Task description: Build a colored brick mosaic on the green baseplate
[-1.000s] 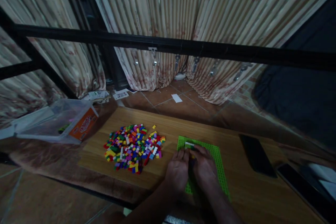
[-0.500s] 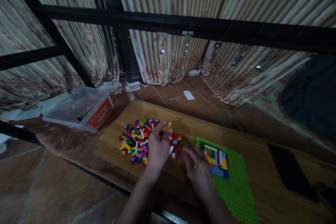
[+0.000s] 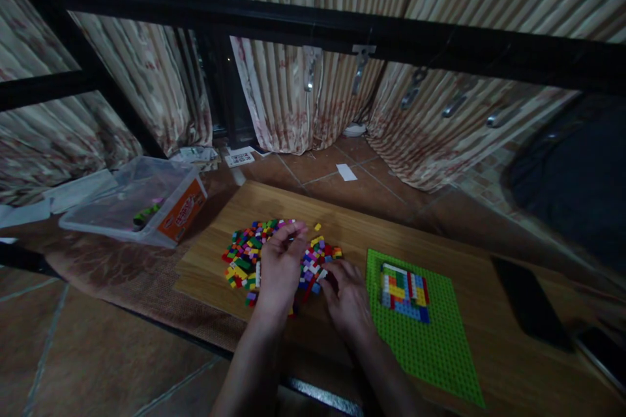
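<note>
A pile of small colourful toy bricks (image 3: 244,253) lies on the wooden board. My left hand (image 3: 282,264) is over its middle, fingers bent and tips drawn together; what they may hold is too small to make out. My right hand (image 3: 349,296) is at the pile's right edge, thumb and fingers curved towards each other beside whitish bricks. Anything between those fingertips cannot be made out. To the right lies a green baseplate (image 3: 430,355), bearing a flat patch of multicoloured bricks (image 3: 405,293) with a white row along its far edge.
A clear plastic box (image 3: 122,208) with an orange label stands left of the wooden board (image 3: 215,273). A dark flat slab (image 3: 531,303) and a phone-like object (image 3: 601,355) lie on the right. Black metal bars (image 3: 293,23) cross in front of striped curtains (image 3: 313,98).
My right hand has moved left, from beside the baseplate to the pile's right edge. My left hand has shifted slightly left over the bricks. The camera view has also shifted a little.
</note>
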Demonstrator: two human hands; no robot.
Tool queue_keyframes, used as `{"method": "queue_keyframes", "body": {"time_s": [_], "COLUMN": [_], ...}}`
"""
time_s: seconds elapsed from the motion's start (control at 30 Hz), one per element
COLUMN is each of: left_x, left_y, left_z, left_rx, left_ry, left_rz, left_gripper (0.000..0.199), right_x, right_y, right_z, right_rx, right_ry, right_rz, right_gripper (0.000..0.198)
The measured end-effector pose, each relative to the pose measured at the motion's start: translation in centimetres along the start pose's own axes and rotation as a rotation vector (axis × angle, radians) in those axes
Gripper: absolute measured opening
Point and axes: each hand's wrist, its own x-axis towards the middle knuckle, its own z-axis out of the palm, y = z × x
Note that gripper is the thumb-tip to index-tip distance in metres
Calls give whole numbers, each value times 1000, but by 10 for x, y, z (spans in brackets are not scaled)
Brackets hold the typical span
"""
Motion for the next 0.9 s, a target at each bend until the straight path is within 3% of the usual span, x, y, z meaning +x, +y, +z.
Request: {"method": "queue_keyframes", "body": {"time_s": [0.2, 0.37, 0.6, 0.73, 0.9], "left_x": [0, -7, -32, -38, -39], "left_y": [-2, -12, -33, -38, -42], "left_z": [1, 13, 37, 45, 51], "left_rx": [95, 301, 629, 757, 853], "left_ry": [-73, -225, -480, -536, -545], "left_rz": [-20, 19, 120, 198, 233], "left_gripper": [30, 27, 28, 26, 25], "right_x": [-3, -17, -31, -35, -44], "right_y": [-14, -19, -13, -12, -6], "right_z": [-17, -41, -57, -59, -62], "right_rx": [278, 459, 418, 474, 418], "right_ry": [67, 85, 33, 42, 5], "right_rz": [82, 188, 129, 32, 49], "right_gripper": [10, 10, 27, 48, 51]}}
